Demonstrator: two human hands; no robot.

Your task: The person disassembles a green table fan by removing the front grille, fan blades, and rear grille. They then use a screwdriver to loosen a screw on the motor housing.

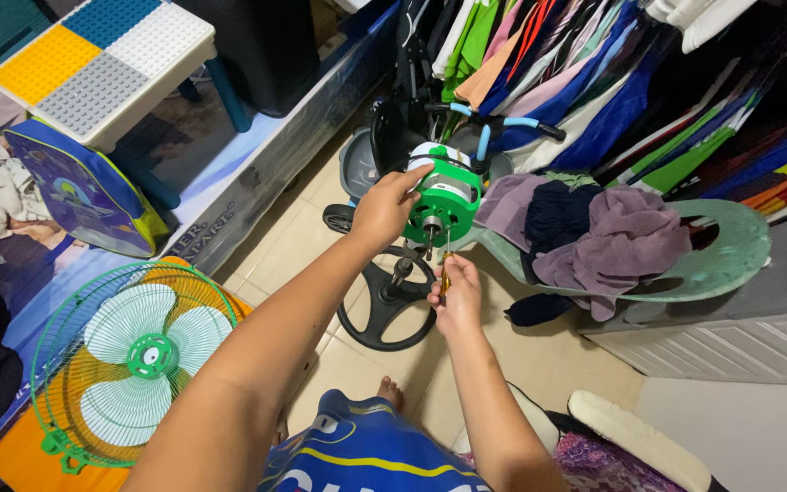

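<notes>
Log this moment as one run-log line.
left hand: grips green fan motor | right hand: holds screwdriver beneath it | fan guard: lying left

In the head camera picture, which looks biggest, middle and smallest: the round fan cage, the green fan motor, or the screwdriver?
1. Fan cage, though it lies nearer the camera.
2. Green fan motor, gripped by the left hand.
3. Screwdriver, held in the right hand.

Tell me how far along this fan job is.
Done: the fan guard with blades lies off to the left, on an orange surface. In hand: the left hand steadies the green motor housing while the right hand works a screwdriver under it. Left: the housing looks unopened.
</notes>
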